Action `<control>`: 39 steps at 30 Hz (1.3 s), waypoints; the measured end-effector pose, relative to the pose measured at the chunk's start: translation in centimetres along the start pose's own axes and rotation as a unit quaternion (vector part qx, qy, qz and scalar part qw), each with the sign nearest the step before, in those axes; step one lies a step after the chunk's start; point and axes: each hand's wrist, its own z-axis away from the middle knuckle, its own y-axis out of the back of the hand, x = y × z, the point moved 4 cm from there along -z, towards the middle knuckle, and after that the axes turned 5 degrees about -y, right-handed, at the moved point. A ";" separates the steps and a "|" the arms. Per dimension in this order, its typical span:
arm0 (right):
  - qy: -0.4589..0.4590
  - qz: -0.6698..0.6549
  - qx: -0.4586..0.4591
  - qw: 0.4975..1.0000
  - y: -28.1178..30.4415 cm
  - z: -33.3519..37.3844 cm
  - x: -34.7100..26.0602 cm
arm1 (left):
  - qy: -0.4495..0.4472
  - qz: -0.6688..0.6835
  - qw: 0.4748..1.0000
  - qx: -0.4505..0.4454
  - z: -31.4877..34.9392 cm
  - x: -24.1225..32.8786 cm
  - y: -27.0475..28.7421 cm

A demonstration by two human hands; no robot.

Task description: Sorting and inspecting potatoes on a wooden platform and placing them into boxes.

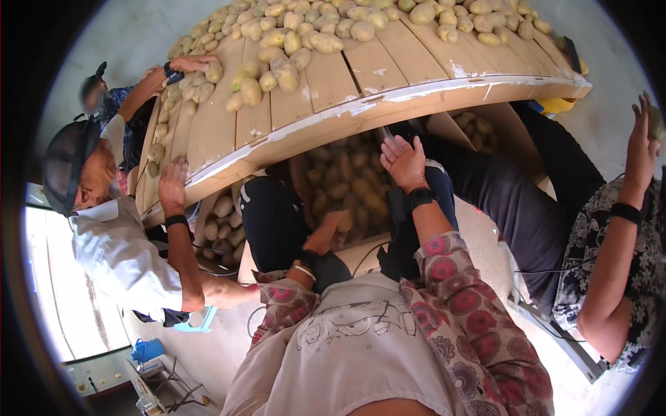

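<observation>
My left hand [325, 234] is low between my knees, at the near side of a crate of potatoes [347, 182] under the table. Its fingers are curled around a potato [344, 222], partly blurred. My right hand [404, 163] is raised just below the table's front edge, palm up with the fingers apart, and no potato shows in it. A thin grey strip [387, 133] lies by its fingertips; its kind is unclear. Shadow hides part of the crate.
A plank table [305, 104] with a white-smeared edge bears a heap of potatoes [326, 41]. At the left, a person in a cap [73, 166] rests a hand on it; another person's hand reaches in behind. A person at the right [610, 263] raises a potato. More crates [222, 229] stand underneath.
</observation>
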 end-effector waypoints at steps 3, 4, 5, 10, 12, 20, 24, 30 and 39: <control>0.000 -0.001 0.009 1.000 0.4 0.2 0.0 | -0.035 -0.055 0.995 0.078 -1.3 -0.6 0.7; -0.002 0.000 0.019 1.000 0.5 0.3 0.1 | -0.031 -0.086 0.991 0.099 -1.4 -0.8 0.9; -0.011 -0.009 0.023 1.000 0.7 0.3 0.3 | -0.025 -0.061 0.992 0.110 -1.1 -0.8 0.7; -0.014 -0.005 0.001 1.000 0.1 0.6 0.6 | -0.130 0.000 0.991 -0.029 1.5 2.6 -1.8; -0.010 0.007 0.010 1.000 0.5 0.6 0.3 | -0.205 0.070 0.976 -0.013 1.9 4.1 -3.0; -0.013 0.015 -0.002 1.000 0.5 0.4 0.3 | -0.129 -0.091 0.981 0.110 -2.3 -0.3 3.3; -0.009 0.017 0.009 1.000 0.9 0.8 0.2 | -0.144 -0.191 0.969 0.067 -2.7 -1.9 1.6; -0.015 0.008 0.006 1.000 0.4 1.0 0.4 | -0.177 -0.234 0.956 0.014 -3.0 -2.7 1.7; -0.025 -0.002 -0.004 1.000 -0.6 1.0 0.7 | -0.275 -0.383 0.882 -0.021 -3.9 -3.5 2.5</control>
